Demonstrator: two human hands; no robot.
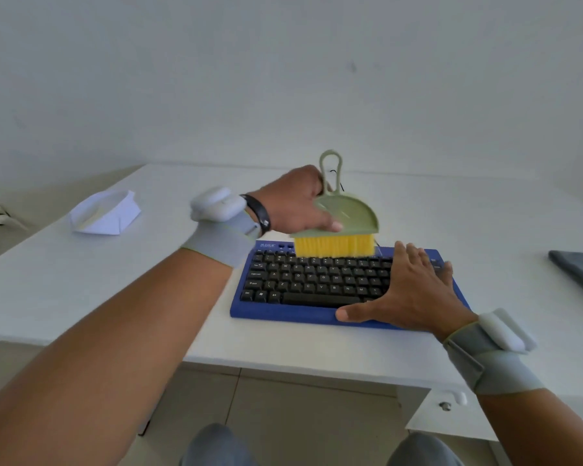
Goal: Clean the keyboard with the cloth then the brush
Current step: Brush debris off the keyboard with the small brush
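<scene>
A blue keyboard (303, 311) with black keys lies on the white desk (81, 290). My left hand (293, 203) grips a green brush (354, 213) by its handle and back. The brush's yellow bristles touch the keyboard's top key row near the middle. My right hand (414, 290) lies flat with spread fingers on the keyboard's right end, thumb along the front edge. A white cloth (105, 213) sits folded at the desk's far left, apart from both hands.
A dark grey flat object (579, 270) lies at the desk's right edge. The wall stands close behind the desk. A drawer with a white knob (458, 396) sits under the desk on the right. My knees show below the desk's front edge.
</scene>
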